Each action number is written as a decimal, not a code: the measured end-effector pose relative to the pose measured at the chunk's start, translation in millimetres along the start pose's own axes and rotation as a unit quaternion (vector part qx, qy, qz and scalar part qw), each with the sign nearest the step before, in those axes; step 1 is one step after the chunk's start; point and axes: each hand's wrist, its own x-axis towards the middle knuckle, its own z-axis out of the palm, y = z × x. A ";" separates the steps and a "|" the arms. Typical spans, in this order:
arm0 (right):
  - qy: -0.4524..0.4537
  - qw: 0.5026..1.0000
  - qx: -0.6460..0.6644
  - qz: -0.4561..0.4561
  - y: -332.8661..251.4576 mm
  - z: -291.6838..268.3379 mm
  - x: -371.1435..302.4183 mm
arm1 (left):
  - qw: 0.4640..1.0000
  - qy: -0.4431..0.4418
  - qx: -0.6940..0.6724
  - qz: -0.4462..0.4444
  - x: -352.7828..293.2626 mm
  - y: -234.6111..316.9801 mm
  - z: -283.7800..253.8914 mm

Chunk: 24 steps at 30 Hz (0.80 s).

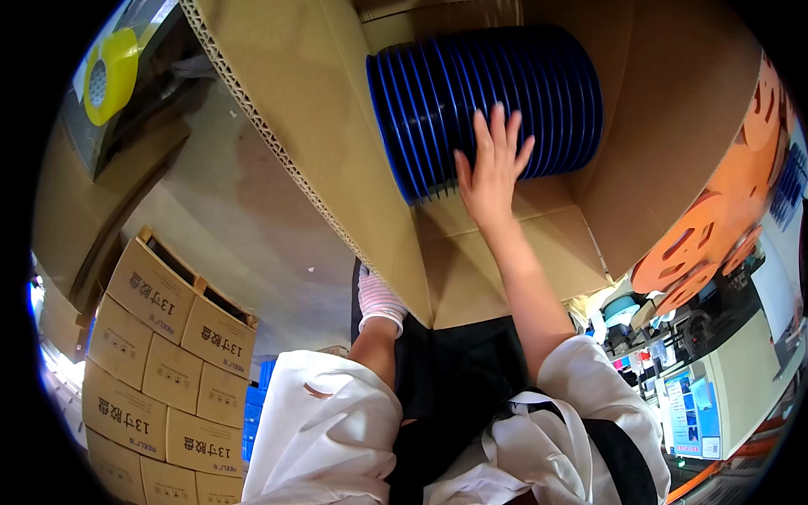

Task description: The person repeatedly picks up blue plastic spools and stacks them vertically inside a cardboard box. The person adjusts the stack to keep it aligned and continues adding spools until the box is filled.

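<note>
A large open cardboard box (497, 290) is in front of me, holding a row of dark blue reels (438, 105) with thin ridged edges, lying side by side. My right hand (497, 164) is bare and reaches into the box. Its fingers are spread over the front of the row, and it grips nothing; whether the fingertips touch the reels is hard to tell. My left hand (380, 299), in a pink-and-white striped glove, is low against the outside of the box's left wall. That wall's edge hides its fingers.
Stacked brown cartons (143, 353) stand on the left. A yellow roll of tape (111, 76) is at the upper left. Orange reels (686, 244) are right of the box, above a cluttered bench and a pale cabinet (741, 387). Grey floor (252, 194) shows between the cartons and box.
</note>
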 end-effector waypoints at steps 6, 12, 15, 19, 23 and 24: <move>-0.057 0.987 -0.135 -0.059 -0.5 38.9 80.9 | 0.999 0.024 -0.044 -0.019 0.8 -2.1 14.9; -0.122 0.989 -0.069 -0.035 4.6 17.3 -27.9 | 0.992 -0.008 -0.109 -0.066 1.2 1.5 5.7; -0.151 0.989 -0.008 -0.006 0.6 7.4 -63.2 | 0.991 0.050 -0.113 -0.045 0.5 -6.4 21.6; -0.033 0.999 0.017 -0.001 -1.5 8.7 -20.9 | 0.989 0.019 -0.131 -0.065 1.1 -4.2 15.1; 0.006 0.998 -0.063 0.014 10.1 9.0 14.5 | 0.988 0.038 -0.145 -0.048 0.1 -4.1 14.1; -0.004 0.997 -0.069 0.025 14.6 7.8 19.0 | 0.988 0.039 -0.140 -0.047 0.5 -4.0 14.2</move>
